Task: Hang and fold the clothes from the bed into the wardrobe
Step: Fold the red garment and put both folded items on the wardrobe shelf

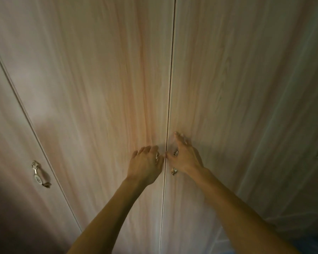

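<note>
Two closed, light wood-grain wardrobe doors fill the view, the left door [99, 88] and the right door [228, 88], and they meet at a thin central seam [170, 107]. My left hand [145, 164] is on the left door beside the seam. Its fingers curl round that door's metal handle [156, 156], of which only a sliver shows. My right hand [184, 157] lies over the right door's handle [173, 171] with its fingers stretched up flat on the wood and its thumb at the seam. No clothes or bed are in view.
Further left is another wardrobe door [11, 143] with an ornate metal handle [38, 174]. At the far right a darker panel [301, 125] stands at an angle. A strip of blue [312, 244] shows in the bottom right corner.
</note>
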The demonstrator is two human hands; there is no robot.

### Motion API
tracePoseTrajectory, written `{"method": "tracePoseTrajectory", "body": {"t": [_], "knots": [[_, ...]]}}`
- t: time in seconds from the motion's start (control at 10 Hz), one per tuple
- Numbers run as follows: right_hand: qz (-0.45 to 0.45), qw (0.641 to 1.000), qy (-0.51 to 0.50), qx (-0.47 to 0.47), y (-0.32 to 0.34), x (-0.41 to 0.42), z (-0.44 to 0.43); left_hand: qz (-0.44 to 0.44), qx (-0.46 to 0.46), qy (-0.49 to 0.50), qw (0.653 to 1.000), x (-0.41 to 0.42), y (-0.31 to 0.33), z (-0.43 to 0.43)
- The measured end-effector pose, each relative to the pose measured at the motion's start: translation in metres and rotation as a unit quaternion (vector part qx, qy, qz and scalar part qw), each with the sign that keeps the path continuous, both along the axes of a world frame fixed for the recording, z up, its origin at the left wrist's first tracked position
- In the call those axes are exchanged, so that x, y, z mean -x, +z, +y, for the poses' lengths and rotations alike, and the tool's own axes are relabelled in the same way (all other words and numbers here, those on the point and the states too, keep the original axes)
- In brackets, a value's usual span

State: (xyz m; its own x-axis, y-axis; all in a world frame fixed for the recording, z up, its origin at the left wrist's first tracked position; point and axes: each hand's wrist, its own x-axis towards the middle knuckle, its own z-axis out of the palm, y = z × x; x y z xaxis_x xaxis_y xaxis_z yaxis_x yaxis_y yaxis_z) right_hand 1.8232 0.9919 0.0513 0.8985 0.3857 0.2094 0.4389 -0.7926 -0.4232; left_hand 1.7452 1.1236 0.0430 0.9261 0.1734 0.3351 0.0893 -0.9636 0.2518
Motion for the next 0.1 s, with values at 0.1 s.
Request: {"method": "tracePoseTrajectory", "body": {"t": [0.1], "knots": [[-0.036, 0.999, 0.003, 0.04, -0.0051, 0.0107, -0.0049, -0.009, 0.014, 0.005, 1.0, 0.0164, -0.0048, -0.0043]]}}
